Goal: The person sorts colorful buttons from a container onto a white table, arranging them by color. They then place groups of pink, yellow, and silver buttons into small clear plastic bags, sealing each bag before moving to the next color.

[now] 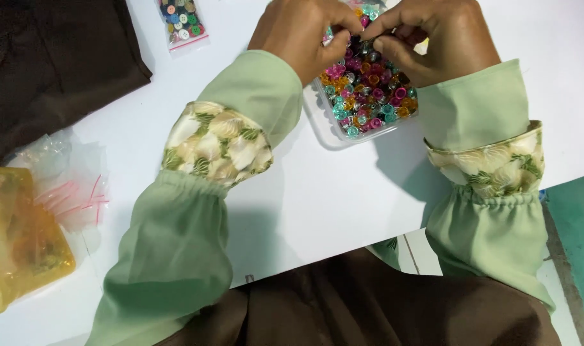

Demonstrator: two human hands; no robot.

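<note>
**Hands over the bead tub**

A yellow container (19,240) and clear zip bags (67,186) lay far left, a button packet (181,22) above. The left hand (301,38) and right hand (436,38) met, fingertips pinching over the clear tub (320,118) of coloured beads (369,90).

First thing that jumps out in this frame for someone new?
The clear container heaped with pink, orange and teal beads at top centre, with the left hand and right hand meeting fingertip to fingertip over it. Next, the green sleeves with leaf-print cuffs across the white table. A yellow tub sits at the left edge, a small bag of buttons top left.
</note>
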